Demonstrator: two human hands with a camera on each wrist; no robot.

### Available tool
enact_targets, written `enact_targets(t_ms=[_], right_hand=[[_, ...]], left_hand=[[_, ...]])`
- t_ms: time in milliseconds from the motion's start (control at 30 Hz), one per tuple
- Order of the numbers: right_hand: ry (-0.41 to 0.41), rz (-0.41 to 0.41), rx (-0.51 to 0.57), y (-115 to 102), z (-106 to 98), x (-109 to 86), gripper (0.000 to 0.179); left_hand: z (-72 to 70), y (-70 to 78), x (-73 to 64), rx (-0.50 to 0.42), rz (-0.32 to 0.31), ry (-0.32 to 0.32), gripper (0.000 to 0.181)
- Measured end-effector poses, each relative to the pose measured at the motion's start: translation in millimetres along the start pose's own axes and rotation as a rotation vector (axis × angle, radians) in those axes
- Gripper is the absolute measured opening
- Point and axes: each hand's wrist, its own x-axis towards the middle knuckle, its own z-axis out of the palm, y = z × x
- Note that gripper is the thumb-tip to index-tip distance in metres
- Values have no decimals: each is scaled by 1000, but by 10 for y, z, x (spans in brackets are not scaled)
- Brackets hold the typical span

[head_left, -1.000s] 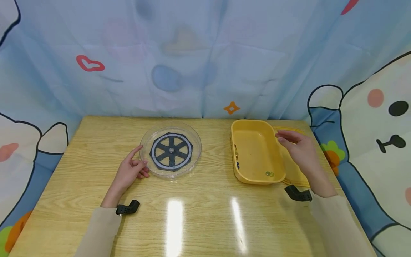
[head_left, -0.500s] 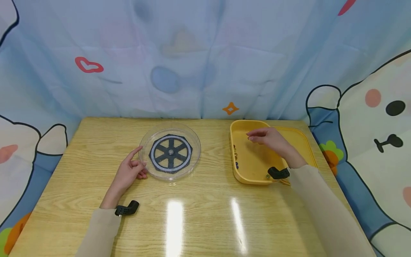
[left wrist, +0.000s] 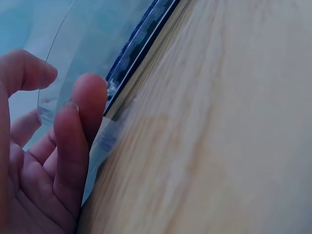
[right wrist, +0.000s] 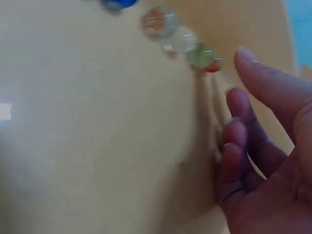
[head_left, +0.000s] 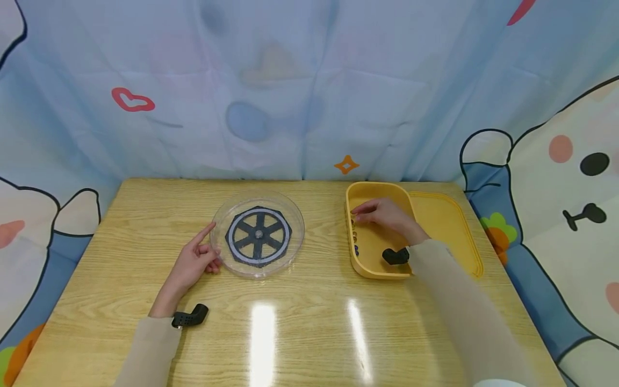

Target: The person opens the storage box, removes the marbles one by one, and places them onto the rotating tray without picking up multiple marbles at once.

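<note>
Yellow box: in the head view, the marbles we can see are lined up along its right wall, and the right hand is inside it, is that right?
Not quite. The visible marbles line the left wall of the yellow box, as the head view shows. The right hand is inside it.

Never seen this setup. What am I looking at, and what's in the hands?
There's no robot: it's a person's two bare hands. The wide picture comes from a head-worn camera; the two close-ups come from a camera on each wrist.

On the wooden table are a clear round dish with a dark six-spoked shape in or under it, a yellow tub and a flat yellow tray beside the tub.

The left hand touches the dish's rim. The right hand reaches into the tub near some marbles; I see nothing held in it.
</note>
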Motion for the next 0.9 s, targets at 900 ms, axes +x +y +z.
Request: enact_targets(t_ms=[900], right_hand=[[-44,21,-65,-63,93,5,23]], left_hand=[[27,11,-27,-29,0,-25,69]])
